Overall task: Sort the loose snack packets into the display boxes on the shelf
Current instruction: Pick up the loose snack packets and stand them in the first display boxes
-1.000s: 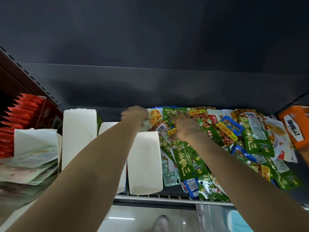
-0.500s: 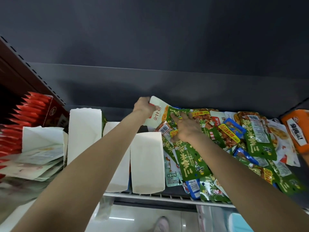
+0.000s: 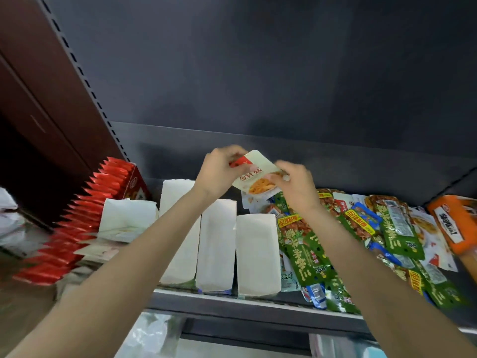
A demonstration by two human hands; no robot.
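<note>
- Change vs a moment ago: the cream packet [image 3: 254, 174] was half-buried at the back edge of the loose pile [image 3: 361, 236]; now it's lifted clear, held up in the air above the pile's left end, nr the back wall.
- Our left hand [image 3: 219, 171] pinches its top-left corner, by the red patch; thumb on the front face.
- Our right hand [image 3: 294, 186], which was pressing flat on the green packets, has come up & now grips the packet's lower-right edge w/ fingertips. So both hands closed on the same packet.
- Meaning for the task: one item is out of the heap and ready to file; looks like we're turning it to check or square it first.
- White display boxes [image 3: 258, 249] stand in a row just left of the pile, open tops facing away; contents not visible from here, so which box takes it we can't tell.
- Red box [image 3: 124, 184] at far left already full of red packets.
- Most of the pile not yet sorted.
</note>
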